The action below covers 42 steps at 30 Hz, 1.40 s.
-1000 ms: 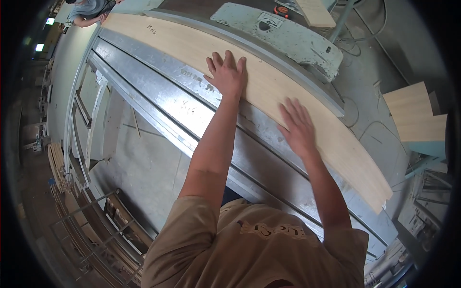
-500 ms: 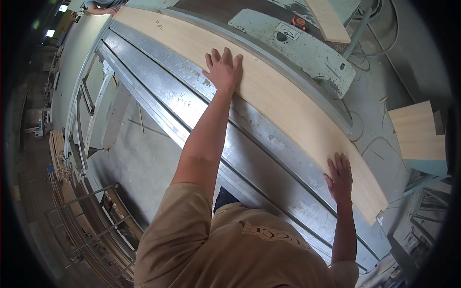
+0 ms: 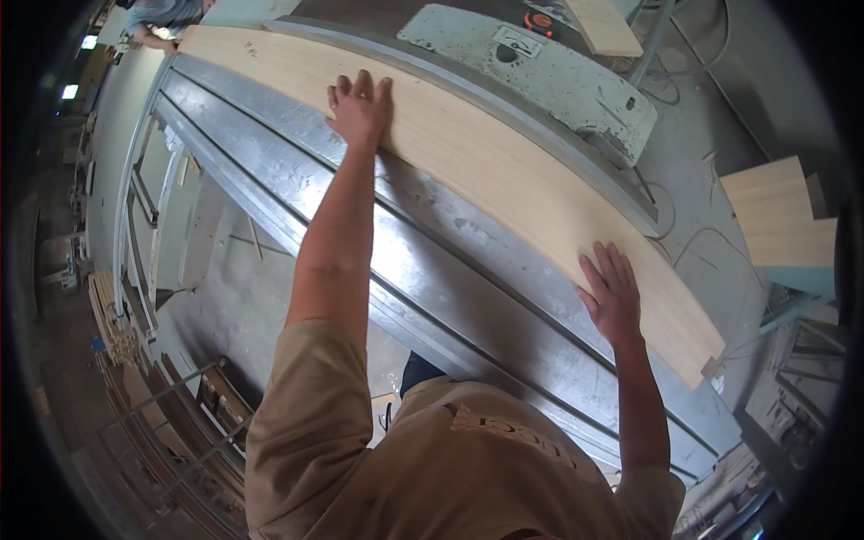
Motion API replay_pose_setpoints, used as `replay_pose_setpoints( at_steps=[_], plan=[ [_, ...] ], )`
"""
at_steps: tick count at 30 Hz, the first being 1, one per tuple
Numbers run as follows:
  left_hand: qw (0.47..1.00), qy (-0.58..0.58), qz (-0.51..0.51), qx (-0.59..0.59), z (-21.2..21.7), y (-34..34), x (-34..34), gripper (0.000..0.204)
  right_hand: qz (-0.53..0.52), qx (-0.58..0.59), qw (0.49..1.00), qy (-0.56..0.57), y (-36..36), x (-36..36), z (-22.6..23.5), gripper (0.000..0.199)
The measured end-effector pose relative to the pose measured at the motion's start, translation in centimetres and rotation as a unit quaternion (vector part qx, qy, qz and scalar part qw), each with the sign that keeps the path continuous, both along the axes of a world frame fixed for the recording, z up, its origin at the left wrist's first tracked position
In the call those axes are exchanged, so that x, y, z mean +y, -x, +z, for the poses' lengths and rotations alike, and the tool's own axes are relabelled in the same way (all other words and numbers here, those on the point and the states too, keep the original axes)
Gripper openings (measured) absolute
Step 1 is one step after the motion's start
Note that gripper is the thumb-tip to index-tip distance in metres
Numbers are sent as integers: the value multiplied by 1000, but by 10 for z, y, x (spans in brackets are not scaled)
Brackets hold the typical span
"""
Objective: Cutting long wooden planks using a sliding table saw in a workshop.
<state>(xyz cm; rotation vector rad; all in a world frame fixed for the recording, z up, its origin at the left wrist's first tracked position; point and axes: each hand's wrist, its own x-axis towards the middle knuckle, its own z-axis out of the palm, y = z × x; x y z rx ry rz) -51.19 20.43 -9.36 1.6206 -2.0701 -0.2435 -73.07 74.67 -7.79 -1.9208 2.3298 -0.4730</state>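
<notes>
A long pale wooden board [image 3: 490, 157] lies flat on a grey metal machine table [image 3: 468, 279], running from far left to near right. My left hand [image 3: 362, 110] rests on the board's near edge, fingers spread over its top and thumb apart. Further right, my right hand [image 3: 614, 292] lies on the board near its right end, fingers stretched forward and thumb out to the side. Neither hand grips around it. Along the board's far side runs a metal fence [image 3: 432, 70]. Pencil marks show near the far left end.
Another person's hand [image 3: 169, 45] is at the board's far left end. Behind the fence stands a worn pale-green machine part [image 3: 576, 99]. Cut wooden panels [image 3: 778, 211] are at right, with cables on the floor. Wood strips [image 3: 110, 310] and a metal rack [image 3: 171, 423] stand at left.
Both hands have shifted slightly to the far left along the board, still resting on it. The whole view has shifted a little, and more of the other person shows.
</notes>
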Motion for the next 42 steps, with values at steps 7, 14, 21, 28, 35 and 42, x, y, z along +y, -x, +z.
replay_pose_setpoints(
  at_steps=[7, 14, 21, 28, 35, 42],
  plan=[
    [999, 36, 15, -37, -9, -10, -15, 68, 4, -9, 1000, 23, 0, 1, 2, 68],
    [998, 20, 19, -55, -9, -5, -15, 69, 11, -24, 999, 36, 5, 5, 0, 69],
    [999, 8, -15, -48, -28, 77, 175, 61, 0, -1, 999, 39, 12, 16, -10, 66],
    [999, 5, -44, -12, -17, 146, 390, 63, 11, 21, 1000, 20, 6, 13, -12, 60],
    [998, 14, -54, -1, -17, 158, 395, 58, 7, 1, 997, 79, 19, 28, -14, 64],
    [999, 6, -29, -40, -28, 143, 370, 62, -33, -48, 995, 78, 62, 168, -24, 76]
  ],
)
